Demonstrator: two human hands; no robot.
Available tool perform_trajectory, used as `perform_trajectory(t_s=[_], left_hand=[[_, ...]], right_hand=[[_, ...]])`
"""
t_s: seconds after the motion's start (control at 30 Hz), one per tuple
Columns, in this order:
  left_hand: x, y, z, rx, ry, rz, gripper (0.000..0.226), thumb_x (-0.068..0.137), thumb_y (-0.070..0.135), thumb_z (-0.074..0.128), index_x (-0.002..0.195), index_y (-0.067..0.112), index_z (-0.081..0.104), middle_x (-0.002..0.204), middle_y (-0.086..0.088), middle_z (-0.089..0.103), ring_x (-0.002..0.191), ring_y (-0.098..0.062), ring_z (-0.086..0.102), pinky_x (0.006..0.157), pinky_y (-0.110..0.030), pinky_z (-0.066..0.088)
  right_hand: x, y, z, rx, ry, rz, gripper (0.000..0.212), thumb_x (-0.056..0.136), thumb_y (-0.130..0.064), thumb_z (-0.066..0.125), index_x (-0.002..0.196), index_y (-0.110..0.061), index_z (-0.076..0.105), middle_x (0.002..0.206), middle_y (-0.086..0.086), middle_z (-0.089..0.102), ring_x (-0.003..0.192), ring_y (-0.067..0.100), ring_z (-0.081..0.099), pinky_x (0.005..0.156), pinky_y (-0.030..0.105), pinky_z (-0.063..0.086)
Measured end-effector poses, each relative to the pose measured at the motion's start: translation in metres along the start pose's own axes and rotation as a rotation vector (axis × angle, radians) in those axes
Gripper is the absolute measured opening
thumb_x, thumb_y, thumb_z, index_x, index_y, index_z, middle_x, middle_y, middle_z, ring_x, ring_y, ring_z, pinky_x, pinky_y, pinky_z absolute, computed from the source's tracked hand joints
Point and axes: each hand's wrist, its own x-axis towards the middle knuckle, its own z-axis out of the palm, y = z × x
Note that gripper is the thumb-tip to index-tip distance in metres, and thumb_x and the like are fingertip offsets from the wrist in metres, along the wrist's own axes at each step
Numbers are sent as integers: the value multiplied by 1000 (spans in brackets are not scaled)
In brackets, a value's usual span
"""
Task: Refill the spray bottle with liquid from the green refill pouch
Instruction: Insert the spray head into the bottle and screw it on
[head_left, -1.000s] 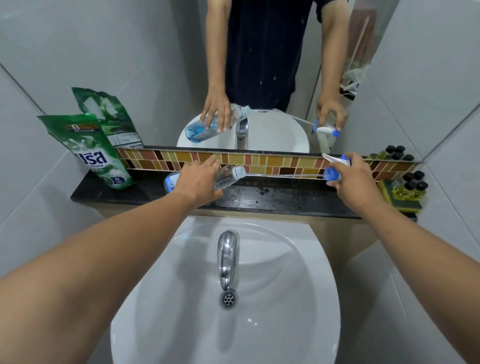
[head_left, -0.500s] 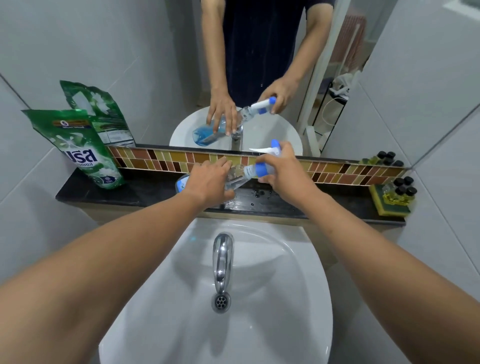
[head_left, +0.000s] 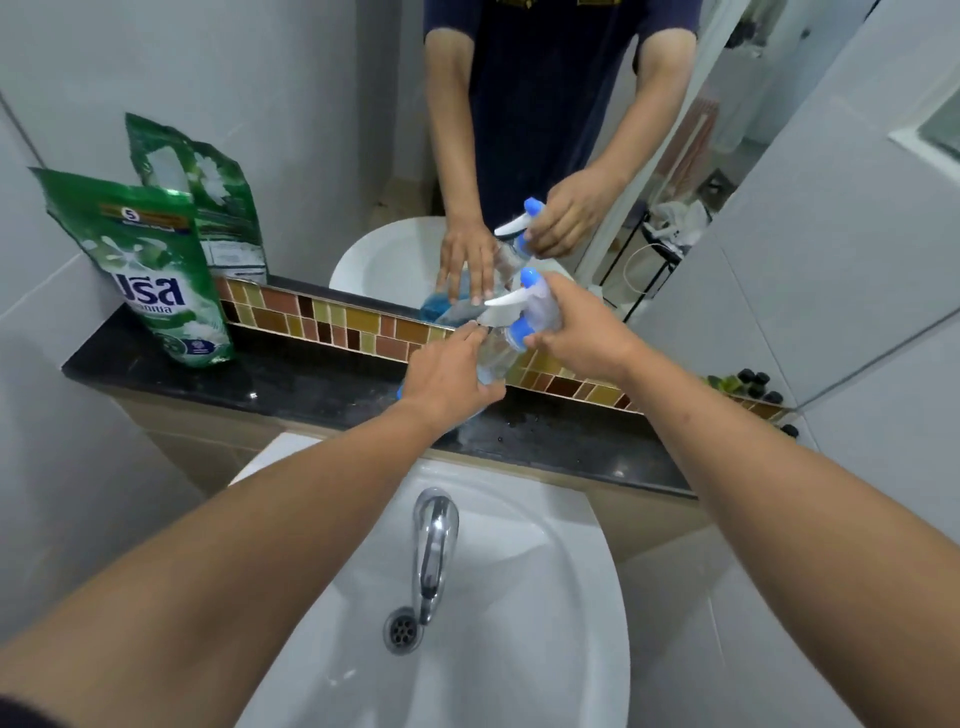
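A clear spray bottle (head_left: 493, 356) with blue liquid at its base stands tilted on the black ledge (head_left: 311, 387). My left hand (head_left: 447, 376) wraps around its body. My right hand (head_left: 576, 325) grips the white and blue spray head (head_left: 522, 306), which sits on the bottle's neck. The green refill pouch (head_left: 161, 275) stands upright at the left end of the ledge, leaning on the wall, apart from both hands. The mirror behind repeats the pouch, the bottle and the hands.
A white basin (head_left: 519, 649) with a chrome tap (head_left: 434, 545) lies below the ledge. A strip of brown mosaic tiles (head_left: 322, 322) runs under the mirror. Small black-capped bottles (head_left: 753, 382) stand at the ledge's right end. Water drops dot the ledge.
My right hand carried the spray head from the right end of the ledge to the bottle's neck. My left hand raised the bottle from lying nearly flat to more upright.
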Motion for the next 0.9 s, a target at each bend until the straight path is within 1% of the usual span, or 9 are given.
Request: perform_trajectory(t_s=[0.1, 0.2, 0.3, 0.4, 0.6, 0.73, 0.8, 0.87, 0.9], left_hand=[[1, -7, 6, -106, 43, -56, 79, 77, 65, 67, 144, 27, 46, 145, 6, 53, 124, -22, 55, 94, -38, 51], [-6, -17, 13, -316, 110, -97, 82, 79, 60, 73, 147, 25, 43, 139, 0, 56, 124, -21, 51, 98, -36, 47], [-10, -27, 22, -412, 158, -88, 89, 82, 58, 70, 153, 22, 31, 145, -3, 51, 127, -23, 49, 102, -43, 45], [-13, -35, 31, -439, 156, -99, 94, 84, 62, 65, 157, 23, 20, 150, -2, 46, 131, -23, 48, 102, -47, 48], [-16, -40, 41, -517, 198, -110, 91, 86, 63, 59, 157, 23, 17, 149, -5, 46, 130, -24, 48, 103, -51, 46], [-19, -41, 49, -536, 202, -103, 93, 88, 67, 53, 158, 29, 6, 155, -3, 38, 137, -27, 42, 107, -56, 41], [-21, -39, 52, -546, 220, -110, 93, 89, 63, 56, 159, 26, 7, 154, -3, 38, 136, -26, 40, 108, -54, 39], [-23, -38, 54, -547, 240, -113, 91, 90, 58, 58, 159, 23, 11, 150, -5, 40, 133, -23, 41, 107, -51, 41], [-23, -39, 55, -547, 248, -109, 90, 90, 58, 58, 159, 22, 12, 149, -5, 40, 132, -22, 41, 107, -51, 41]], right_hand=[[13, -14, 1, -56, -2, -15, 50, 85, -20, 72, 127, -16, 46, 110, 4, 62, 97, 20, 59, 78, 34, 51], [21, -33, 5, -176, -19, -97, 54, 89, -27, 67, 135, -17, 39, 103, -2, 55, 89, 16, 53, 71, 28, 39], [29, -47, 8, -265, -90, -145, 61, 89, -24, 68, 140, -15, 35, 115, 0, 52, 101, 16, 50, 80, 24, 34], [35, -59, 12, -358, -122, -199, 58, 86, -19, 71, 135, -15, 39, 128, 7, 54, 111, 22, 51, 81, 26, 33], [39, -67, 28, -440, -41, -245, 60, 89, -34, 66, 139, -17, 35, 115, 9, 62, 93, 22, 56, 73, 30, 41], [42, -69, 21, -444, -120, -230, 61, 87, -25, 70, 137, -19, 36, 126, 5, 54, 106, 18, 50, 83, 28, 37], [40, -68, 23, -465, -91, -232, 57, 88, -28, 69, 134, -17, 38, 117, 6, 58, 100, 19, 52, 78, 27, 38], [39, -68, 28, -532, -29, -237, 51, 91, -38, 63, 130, -14, 39, 97, 3, 55, 83, 19, 52, 63, 27, 37], [39, -69, 29, -557, -23, -243, 51, 92, -41, 61, 129, -12, 40, 95, 2, 53, 81, 19, 50, 61, 27, 37]])
